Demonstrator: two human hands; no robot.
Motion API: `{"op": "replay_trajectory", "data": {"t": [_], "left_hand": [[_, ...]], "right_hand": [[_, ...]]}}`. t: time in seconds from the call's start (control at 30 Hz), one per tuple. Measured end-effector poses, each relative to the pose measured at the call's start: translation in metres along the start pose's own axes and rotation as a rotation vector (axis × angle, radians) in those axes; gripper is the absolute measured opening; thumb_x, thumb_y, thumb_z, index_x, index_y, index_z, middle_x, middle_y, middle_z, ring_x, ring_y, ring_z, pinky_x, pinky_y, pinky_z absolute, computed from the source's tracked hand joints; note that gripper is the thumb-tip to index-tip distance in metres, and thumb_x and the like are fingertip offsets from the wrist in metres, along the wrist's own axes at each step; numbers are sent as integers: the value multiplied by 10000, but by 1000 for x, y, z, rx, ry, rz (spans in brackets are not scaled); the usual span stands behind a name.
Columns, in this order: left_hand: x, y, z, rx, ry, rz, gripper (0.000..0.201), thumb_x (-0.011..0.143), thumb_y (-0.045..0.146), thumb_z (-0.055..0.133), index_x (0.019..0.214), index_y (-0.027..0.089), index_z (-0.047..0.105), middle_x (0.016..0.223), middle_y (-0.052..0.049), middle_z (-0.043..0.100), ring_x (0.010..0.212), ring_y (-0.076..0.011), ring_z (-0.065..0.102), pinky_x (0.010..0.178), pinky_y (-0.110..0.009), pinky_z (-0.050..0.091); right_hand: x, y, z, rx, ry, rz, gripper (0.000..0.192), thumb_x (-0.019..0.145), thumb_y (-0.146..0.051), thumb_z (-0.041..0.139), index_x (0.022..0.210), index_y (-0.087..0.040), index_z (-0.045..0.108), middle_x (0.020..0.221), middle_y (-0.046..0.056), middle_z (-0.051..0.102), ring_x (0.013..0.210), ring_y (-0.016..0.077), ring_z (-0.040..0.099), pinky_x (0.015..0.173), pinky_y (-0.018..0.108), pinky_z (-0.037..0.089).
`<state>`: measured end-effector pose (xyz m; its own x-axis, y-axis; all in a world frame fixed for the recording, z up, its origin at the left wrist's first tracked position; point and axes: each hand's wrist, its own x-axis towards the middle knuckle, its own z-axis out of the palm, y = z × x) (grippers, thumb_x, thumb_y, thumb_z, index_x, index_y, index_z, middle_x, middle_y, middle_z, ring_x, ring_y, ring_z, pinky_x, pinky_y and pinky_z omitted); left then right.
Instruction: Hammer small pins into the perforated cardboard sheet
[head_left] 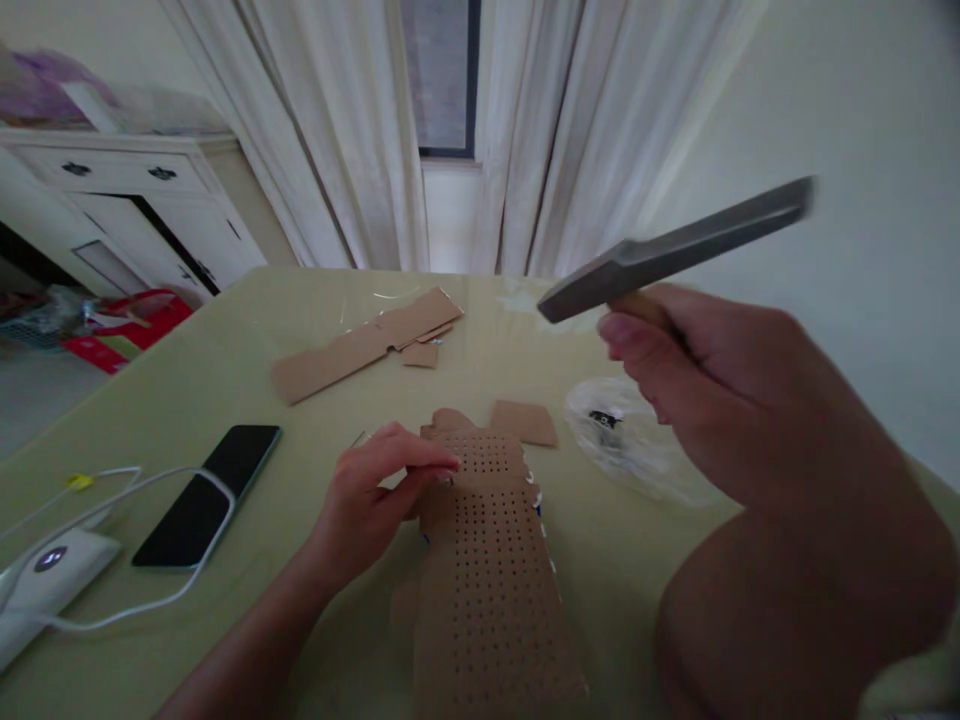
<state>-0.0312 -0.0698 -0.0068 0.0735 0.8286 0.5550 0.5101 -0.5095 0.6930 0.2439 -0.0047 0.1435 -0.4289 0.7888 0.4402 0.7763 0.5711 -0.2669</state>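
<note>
A brown cardboard strip [487, 580] full of small punched holes lies on the pale green table [225, 380] in front of me. My left hand [375, 495] rests at the strip's upper left edge, with fingertips pinched on something thin that I cannot make out. My right hand [742, 390] is raised close to the camera and grips a hammer [675, 250] by its wooden handle; the dark metal head is blurred and sits well above the table.
Plain cardboard pieces [360, 345] lie further back, with a small square one [525, 422] by the strip. A clear plastic bag [637, 440] lies to the right. A black phone [210, 495], white cable and white power bank [45, 575] sit left. A white cabinet [127, 200] stands beyond.
</note>
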Motion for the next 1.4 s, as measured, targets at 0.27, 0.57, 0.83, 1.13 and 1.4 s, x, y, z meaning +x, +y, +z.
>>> {"op": "replay_trajectory", "data": {"t": [0.27,0.57,0.83,1.13,1.4], "left_hand": [[-7,-7,0,11,29,-18,206,998,140,700,1030,288,840,850,8,820,746,-144,730,703,-262,569],[-11,-7,2,9,23,13,232,1011,137,687,1076,302,837,851,20,822,739,-139,727,734,-276,573],[-9,-8,3,4,40,22,201,1012,163,697,1056,293,844,832,12,825,709,-140,732,719,-276,577],[-10,-9,3,18,40,35,237,991,114,703,1063,294,838,857,17,830,734,-136,736,724,-277,560],[-11,-10,2,27,35,51,243,1004,104,686,1076,287,827,879,21,829,746,-128,730,735,-272,549]], "right_hand": [[7,-8,18,40,-276,-101,404,1153,-501,432,982,-227,675,809,21,704,724,192,639,678,321,416],[4,-17,20,-55,-339,-111,379,1138,-478,466,990,-214,693,801,55,734,733,212,670,706,315,446],[5,-17,22,-63,-347,-137,395,1131,-496,463,996,-218,709,787,56,735,715,214,676,694,323,452],[6,-15,27,-90,-412,-143,398,1147,-493,452,966,-213,669,841,46,732,748,206,669,719,345,417],[5,-17,26,-95,-436,-147,381,1152,-474,454,960,-212,652,853,43,726,742,198,656,712,340,405]]}}
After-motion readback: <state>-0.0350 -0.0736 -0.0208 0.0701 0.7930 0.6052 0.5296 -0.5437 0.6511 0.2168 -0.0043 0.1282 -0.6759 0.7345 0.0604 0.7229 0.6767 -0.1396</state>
